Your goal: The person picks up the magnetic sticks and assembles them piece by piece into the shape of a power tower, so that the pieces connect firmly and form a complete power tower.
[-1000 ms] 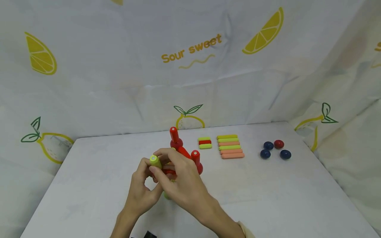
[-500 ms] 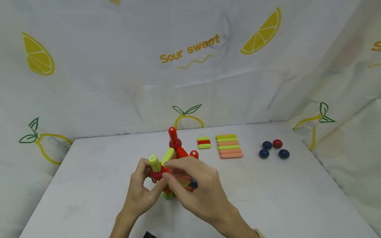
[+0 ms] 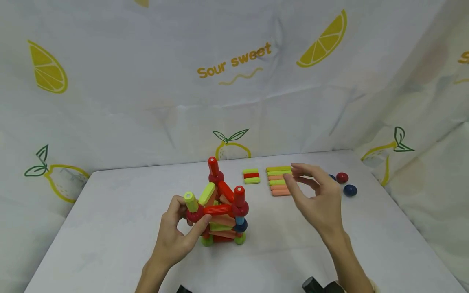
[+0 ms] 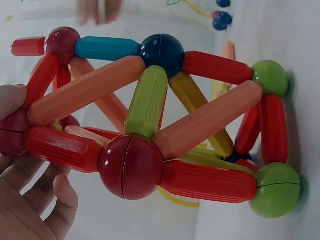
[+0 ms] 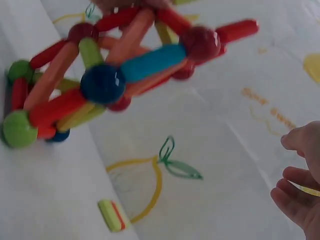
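Observation:
A tower of magnetic rods and balls [image 3: 218, 210] stands upright on the white table, with red, green and blue balls joined by coloured rods. My left hand [image 3: 176, 234] grips its near-left top corner, thumb and fingers around a red ball [image 3: 195, 214]. A yellow-green rod [image 3: 190, 201] rises from that ball. Red rods point up from the two other top balls. In the left wrist view, green balls [image 4: 275, 190] form the foot and salmon rods [image 4: 210, 115] run diagonally. Holding nothing, my right hand [image 3: 320, 199] hovers to the right with fingers relaxed, overlapping the row of loose rods [image 3: 280, 188].
A short stack of yellow-green and red rods [image 3: 251, 176] lies behind the tower's right side. Farther right sit a loose red ball [image 3: 342, 177] and blue balls [image 3: 350, 190], some partly hidden by my right hand. A lemon-print curtain [image 3: 146, 122] hangs behind the table.
My right hand has left the tower's near-left top corner and moved right toward the loose rods, uncovering the tower. The left hand keeps its grip in the same place.

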